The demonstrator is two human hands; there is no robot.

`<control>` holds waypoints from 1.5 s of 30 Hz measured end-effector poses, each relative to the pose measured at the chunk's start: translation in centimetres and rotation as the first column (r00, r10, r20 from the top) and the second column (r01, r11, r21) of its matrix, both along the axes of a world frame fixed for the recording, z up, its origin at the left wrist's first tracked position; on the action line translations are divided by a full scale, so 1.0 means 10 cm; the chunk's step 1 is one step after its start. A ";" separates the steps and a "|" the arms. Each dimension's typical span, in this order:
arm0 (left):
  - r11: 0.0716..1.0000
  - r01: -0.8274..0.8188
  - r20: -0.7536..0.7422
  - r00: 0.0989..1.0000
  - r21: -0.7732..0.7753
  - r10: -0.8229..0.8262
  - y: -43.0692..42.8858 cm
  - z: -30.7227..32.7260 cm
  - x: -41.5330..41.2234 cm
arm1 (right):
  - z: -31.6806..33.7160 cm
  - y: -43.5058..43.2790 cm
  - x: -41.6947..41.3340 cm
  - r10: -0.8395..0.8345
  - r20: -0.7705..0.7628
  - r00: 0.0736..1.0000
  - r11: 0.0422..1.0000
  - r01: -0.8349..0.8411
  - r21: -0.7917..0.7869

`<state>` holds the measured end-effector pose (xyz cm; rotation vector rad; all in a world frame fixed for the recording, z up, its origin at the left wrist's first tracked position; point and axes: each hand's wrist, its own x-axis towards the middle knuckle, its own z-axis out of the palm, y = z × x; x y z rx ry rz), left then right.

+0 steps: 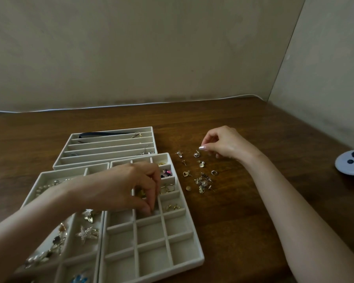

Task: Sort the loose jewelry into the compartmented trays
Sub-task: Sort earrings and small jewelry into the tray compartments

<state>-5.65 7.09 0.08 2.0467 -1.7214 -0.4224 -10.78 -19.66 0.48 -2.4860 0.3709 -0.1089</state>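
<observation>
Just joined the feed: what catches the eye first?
Three cream compartmented trays crowd the left of the brown wooden table, the left hand reaching down into the grid tray. Right of them, a scatter of gold and silver earrings lies on bare wood, the right hand pinched above it.

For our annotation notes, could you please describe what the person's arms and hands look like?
Both arms are bare, no sleeves in view: left forearm, right forearm. Neither the left hand nor the right hand shows a ring, watch or bracelet. The right thumbnail has pale, pearly polish.
</observation>
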 end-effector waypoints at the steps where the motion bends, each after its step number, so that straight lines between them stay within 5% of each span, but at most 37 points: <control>1: 1.000 -0.008 0.021 1.000 0.001 0.008 -0.01 -0.01 0.00 | 0.00 0.00 0.00 0.004 -0.001 1.000 1.000 -0.004 -0.001; 5: 0.999 -0.046 0.095 0.994 -0.007 0.046 -0.05 -0.11 0.01 | 0.01 0.01 -0.01 0.015 -0.014 1.000 1.000 -0.015 -0.002; 10: 0.994 -0.041 -0.004 0.999 -0.105 0.041 -0.07 -0.10 0.03 | 0.06 -0.02 -0.04 0.028 -0.029 0.999 1.000 -0.028 0.011; 15: 0.948 -0.152 -0.007 0.988 -0.280 0.157 -0.06 -0.12 0.10 | 0.16 -0.06 -0.13 0.202 -0.262 0.944 0.979 -0.200 0.036; 22: 0.902 -0.282 0.001 0.954 -0.327 0.299 -0.07 -0.19 0.16 | 0.16 0.02 -0.16 0.289 -0.489 0.823 0.947 -0.320 0.021; 39: 0.888 -0.321 -0.013 0.942 -0.328 0.335 -0.08 -0.20 0.17 | 0.09 0.05 -0.08 0.207 -0.192 0.959 0.971 -0.225 -0.077; 45: 0.886 -0.327 -0.022 0.940 -0.329 0.339 -0.08 -0.21 0.17 | 0.14 0.13 -0.13 0.406 -0.351 0.844 0.909 -0.414 0.056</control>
